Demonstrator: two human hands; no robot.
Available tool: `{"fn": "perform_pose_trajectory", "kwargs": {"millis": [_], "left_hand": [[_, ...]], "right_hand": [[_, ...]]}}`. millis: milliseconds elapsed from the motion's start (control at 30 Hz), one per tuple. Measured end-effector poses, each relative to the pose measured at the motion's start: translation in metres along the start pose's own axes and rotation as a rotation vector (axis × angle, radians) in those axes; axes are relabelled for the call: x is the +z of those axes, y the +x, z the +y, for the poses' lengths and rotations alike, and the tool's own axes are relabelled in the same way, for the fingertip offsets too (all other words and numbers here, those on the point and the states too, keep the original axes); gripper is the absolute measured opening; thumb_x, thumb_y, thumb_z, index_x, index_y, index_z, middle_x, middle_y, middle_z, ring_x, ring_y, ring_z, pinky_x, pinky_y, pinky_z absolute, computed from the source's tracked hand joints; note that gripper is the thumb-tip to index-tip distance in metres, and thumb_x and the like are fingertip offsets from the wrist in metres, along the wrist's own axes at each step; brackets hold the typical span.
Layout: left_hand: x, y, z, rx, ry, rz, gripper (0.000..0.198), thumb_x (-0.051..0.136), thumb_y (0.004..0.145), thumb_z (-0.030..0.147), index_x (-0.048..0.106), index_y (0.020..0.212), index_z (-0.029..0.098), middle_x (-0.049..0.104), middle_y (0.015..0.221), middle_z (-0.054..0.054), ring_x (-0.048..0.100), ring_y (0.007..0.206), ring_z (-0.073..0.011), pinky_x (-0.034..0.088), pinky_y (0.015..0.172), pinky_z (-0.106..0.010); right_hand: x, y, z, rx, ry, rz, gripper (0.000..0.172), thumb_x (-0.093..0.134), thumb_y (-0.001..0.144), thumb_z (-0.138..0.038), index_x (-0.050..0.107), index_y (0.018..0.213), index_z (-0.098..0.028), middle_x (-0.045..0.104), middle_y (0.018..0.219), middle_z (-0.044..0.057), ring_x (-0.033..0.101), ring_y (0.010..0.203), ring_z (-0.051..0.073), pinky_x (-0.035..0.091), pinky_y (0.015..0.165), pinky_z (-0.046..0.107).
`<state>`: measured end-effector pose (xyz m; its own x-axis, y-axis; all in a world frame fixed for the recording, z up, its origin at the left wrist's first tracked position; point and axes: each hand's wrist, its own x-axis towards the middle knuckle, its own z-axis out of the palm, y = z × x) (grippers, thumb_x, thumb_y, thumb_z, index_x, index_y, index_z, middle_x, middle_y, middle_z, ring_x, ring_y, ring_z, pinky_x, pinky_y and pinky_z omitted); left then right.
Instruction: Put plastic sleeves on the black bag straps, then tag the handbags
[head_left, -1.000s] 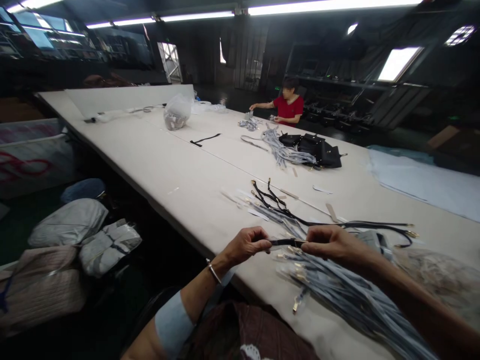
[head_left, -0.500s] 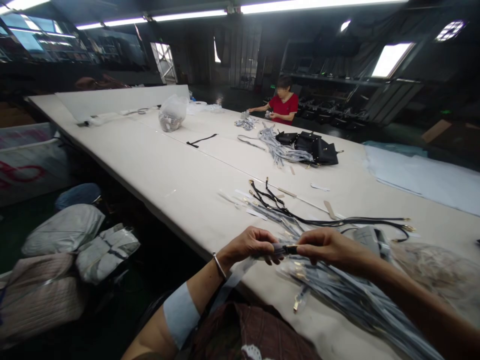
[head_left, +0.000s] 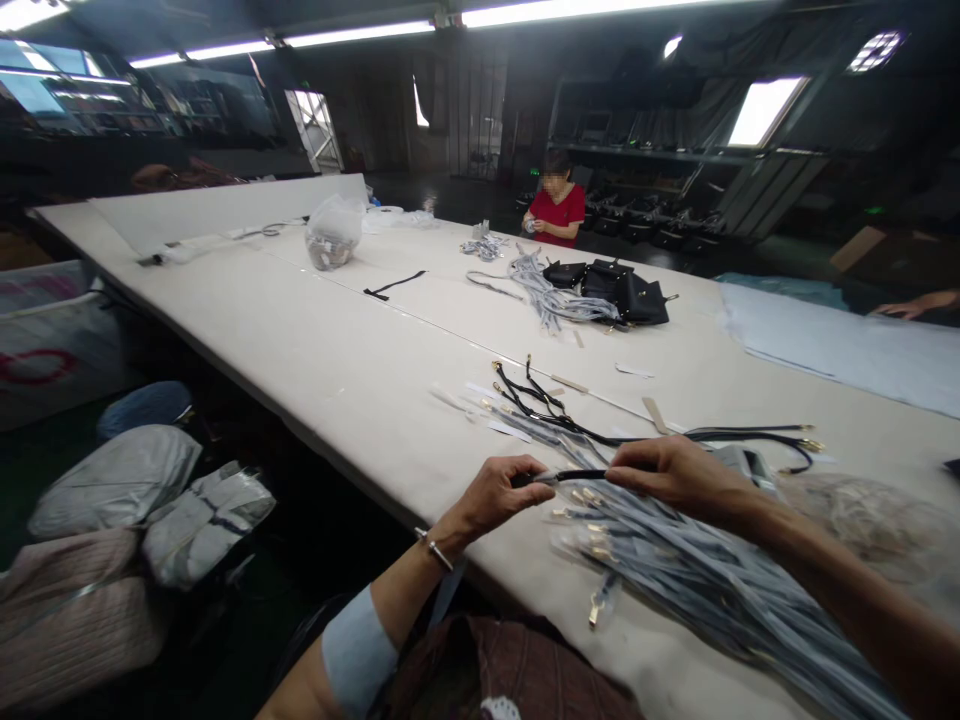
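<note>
A thin black bag strap [head_left: 583, 475] stretches between my two hands over the near edge of the table, with a bit of grey wrapping next to my left fingertips. My left hand [head_left: 499, 495] pinches one end between thumb and fingers. Closed on the strap's other end is my right hand [head_left: 679, 472], palm down. Beneath and to the right lies a pile of straps in clear-grey plastic sleeves [head_left: 697, 570], several with gold clasps. Just beyond my hands, bare black straps with gold hooks [head_left: 600, 437] lie across the table.
Black bags [head_left: 619, 290] and wrapped straps lie mid-table. A clear plastic bag [head_left: 334, 235] stands farther left. A person in a red top [head_left: 556, 210] works across the table; another person's hand [head_left: 919, 305] shows at right. Wrapped bundles [head_left: 116, 475] sit below the left edge.
My hands have moved apart, and more of the black strap shows between them. The person in red has brought both hands together. Another person's hand has appeared at the right edge.
</note>
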<state>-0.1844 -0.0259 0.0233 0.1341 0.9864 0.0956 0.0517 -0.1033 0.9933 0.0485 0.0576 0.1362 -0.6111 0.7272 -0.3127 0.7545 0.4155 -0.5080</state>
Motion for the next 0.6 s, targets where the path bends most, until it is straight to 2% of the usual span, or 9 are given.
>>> {"fn": "perform_pose_trajectory", "kwargs": {"millis": [167,267,333,433,500,600], "left_hand": [[0.011,0.008,0.0,-0.067,-0.14,-0.079,0.039,0.063,0.087,0.05,0.072,0.081,0.012,0.069,0.074,-0.006,0.063,0.068,-0.0156,0.048,0.065,-0.025],[0.015,0.007,0.001,-0.034,-0.052,-0.054,0.042,0.058,0.09,0.053,0.068,0.075,0.015,0.064,0.068,-0.003,0.059,0.065,-0.0144,0.047,0.065,-0.024],[0.008,0.001,-0.001,-0.001,0.083,0.0,0.045,0.053,0.092,0.055,0.062,0.069,0.017,0.059,0.063,-0.001,0.053,0.061,-0.0135,0.044,0.062,-0.023],[-0.013,-0.008,-0.013,-0.007,0.237,0.098,0.048,0.051,0.091,0.059,0.057,0.064,0.02,0.052,0.057,0.001,0.048,0.057,-0.0141,0.041,0.059,-0.024],[-0.026,-0.009,-0.02,-0.044,0.245,0.116,0.046,0.052,0.089,0.06,0.061,0.067,0.02,0.058,0.061,0.0,0.053,0.059,-0.0163,0.044,0.061,-0.026],[-0.033,-0.002,-0.019,-0.035,0.232,0.079,0.043,0.053,0.088,0.059,0.07,0.076,0.021,0.07,0.077,-0.003,0.063,0.075,-0.0226,0.049,0.07,-0.029]], "right_hand": [[0.018,0.007,-0.02,-0.122,-0.137,0.017,0.031,0.058,0.088,-0.047,0.074,0.08,-0.022,0.067,0.07,0.001,0.057,0.067,0.016,0.034,0.061,0.027],[0.026,0.013,-0.022,-0.159,-0.07,-0.014,0.029,0.061,0.086,-0.046,0.075,0.081,-0.021,0.064,0.066,0.0,0.052,0.063,0.014,0.032,0.059,0.027],[0.022,0.016,-0.01,-0.118,0.023,-0.036,0.03,0.063,0.083,-0.047,0.074,0.078,-0.019,0.058,0.061,-0.002,0.047,0.059,0.012,0.03,0.056,0.025],[0.007,0.016,0.014,-0.013,0.086,-0.001,0.032,0.066,0.081,-0.047,0.074,0.075,-0.016,0.056,0.058,-0.003,0.046,0.058,0.011,0.032,0.054,0.024],[-0.001,0.015,0.021,0.03,0.086,0.061,0.028,0.069,0.079,-0.044,0.075,0.078,-0.017,0.06,0.061,-0.002,0.051,0.061,0.012,0.034,0.056,0.024],[0.0,0.018,0.006,0.012,0.083,0.113,0.024,0.073,0.076,-0.042,0.076,0.083,-0.019,0.066,0.069,-0.002,0.055,0.067,0.012,0.036,0.059,0.023]]}}
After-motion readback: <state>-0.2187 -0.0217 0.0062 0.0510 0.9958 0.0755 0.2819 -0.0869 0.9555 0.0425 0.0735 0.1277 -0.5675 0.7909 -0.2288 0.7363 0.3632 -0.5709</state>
